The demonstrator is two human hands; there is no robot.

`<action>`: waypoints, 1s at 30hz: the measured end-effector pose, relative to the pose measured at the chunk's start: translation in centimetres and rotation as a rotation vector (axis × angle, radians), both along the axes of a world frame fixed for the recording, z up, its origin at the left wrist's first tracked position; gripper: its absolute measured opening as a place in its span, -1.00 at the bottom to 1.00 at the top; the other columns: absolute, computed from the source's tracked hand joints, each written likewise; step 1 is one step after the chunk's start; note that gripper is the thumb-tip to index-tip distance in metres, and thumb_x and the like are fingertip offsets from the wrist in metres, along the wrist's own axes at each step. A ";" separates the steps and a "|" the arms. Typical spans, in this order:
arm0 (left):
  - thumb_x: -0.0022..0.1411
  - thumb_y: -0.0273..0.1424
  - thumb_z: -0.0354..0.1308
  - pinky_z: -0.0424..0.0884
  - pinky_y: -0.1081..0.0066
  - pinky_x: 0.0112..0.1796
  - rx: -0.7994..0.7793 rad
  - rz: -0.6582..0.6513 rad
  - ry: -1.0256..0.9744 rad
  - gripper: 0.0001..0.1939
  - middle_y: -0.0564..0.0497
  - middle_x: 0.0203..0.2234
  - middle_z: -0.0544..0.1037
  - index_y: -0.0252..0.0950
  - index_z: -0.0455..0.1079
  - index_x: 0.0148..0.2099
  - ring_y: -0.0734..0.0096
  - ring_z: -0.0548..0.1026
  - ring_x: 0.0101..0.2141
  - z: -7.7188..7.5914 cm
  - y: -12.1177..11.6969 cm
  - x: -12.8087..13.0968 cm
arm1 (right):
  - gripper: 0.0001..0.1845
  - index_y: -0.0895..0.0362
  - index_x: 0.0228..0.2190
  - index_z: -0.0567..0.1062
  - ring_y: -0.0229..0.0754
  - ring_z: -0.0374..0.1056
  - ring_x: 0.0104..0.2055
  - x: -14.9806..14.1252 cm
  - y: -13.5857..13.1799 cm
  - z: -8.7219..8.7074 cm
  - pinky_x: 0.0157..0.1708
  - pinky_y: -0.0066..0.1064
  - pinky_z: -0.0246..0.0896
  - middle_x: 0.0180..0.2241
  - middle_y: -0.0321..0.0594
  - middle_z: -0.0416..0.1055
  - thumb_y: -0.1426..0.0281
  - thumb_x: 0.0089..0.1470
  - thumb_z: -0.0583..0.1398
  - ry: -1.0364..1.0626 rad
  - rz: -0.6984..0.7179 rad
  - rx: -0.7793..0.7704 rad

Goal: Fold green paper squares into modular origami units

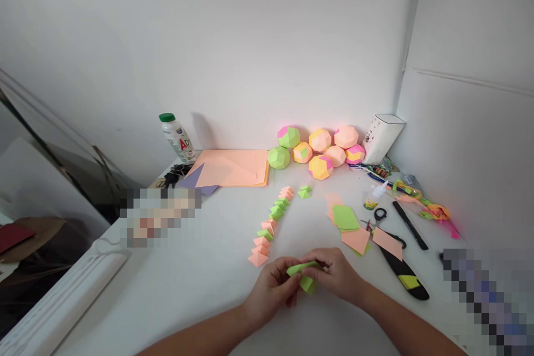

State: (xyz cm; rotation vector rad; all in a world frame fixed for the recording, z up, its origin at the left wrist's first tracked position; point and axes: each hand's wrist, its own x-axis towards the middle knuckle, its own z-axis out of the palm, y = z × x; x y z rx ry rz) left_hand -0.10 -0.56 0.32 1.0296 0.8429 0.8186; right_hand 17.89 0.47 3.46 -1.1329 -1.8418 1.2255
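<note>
Between my two hands is a folded piece of green paper [308, 285], held just above the white table. My left hand [275, 286] pinches its left side with thumb and fingers. On the right side, my right hand [331, 272] grips the paper's upper edge, its thumb toward the middle. Fingers hide part of the folds. Beyond my left hand runs a slanting row of small folded paper units [267, 224], peach and green. One separate green folded unit [305, 192] stands to the right of that row's far end.
Several coloured paper balls [320, 167] sit by the wall. Peach sheets [229, 169] and a bottle [177, 136] are at back left. Right of my hands lie cut paper pieces [345, 218], scissors [380, 214], a black-and-yellow cutter [404, 278], a black pen [410, 225] and a glue bottle [375, 194].
</note>
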 end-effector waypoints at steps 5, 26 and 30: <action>-0.07 -0.13 0.30 0.23 0.54 -0.66 -0.030 0.082 -0.031 -0.56 0.20 -0.72 0.37 -0.33 0.33 -0.24 0.59 0.31 -0.72 0.5 0.0 0.1 | -0.74 0.18 -0.39 0.58 -0.22 0.37 -0.49 0.0 0.1 0.0 -0.48 -0.45 0.27 -0.49 -0.18 0.50 0.24 0.02 0.22 0.004 -0.070 -0.056; 0.00 -0.11 0.24 0.15 0.56 -0.72 -0.024 0.069 -0.003 -0.63 0.17 -0.80 0.37 -0.32 0.30 -0.51 0.59 0.26 -0.78 -0.1 0.2 -0.1 | -0.67 0.24 -0.50 0.56 -0.32 0.28 -0.66 0.3 0.2 0.3 -0.67 -0.51 0.27 -0.65 -0.29 0.35 0.19 -0.02 0.24 0.077 -0.034 -0.247; 0.01 -0.13 0.25 0.16 0.56 -0.71 -0.006 0.066 -0.011 -0.64 0.17 -0.78 0.37 -0.32 0.31 -0.52 0.60 0.28 -0.76 -0.2 0.2 -0.1 | -0.68 0.23 -0.49 0.56 -0.33 0.28 -0.66 0.4 0.3 0.2 -0.68 -0.52 0.27 -0.66 -0.30 0.35 0.19 -0.01 0.24 0.084 -0.023 -0.258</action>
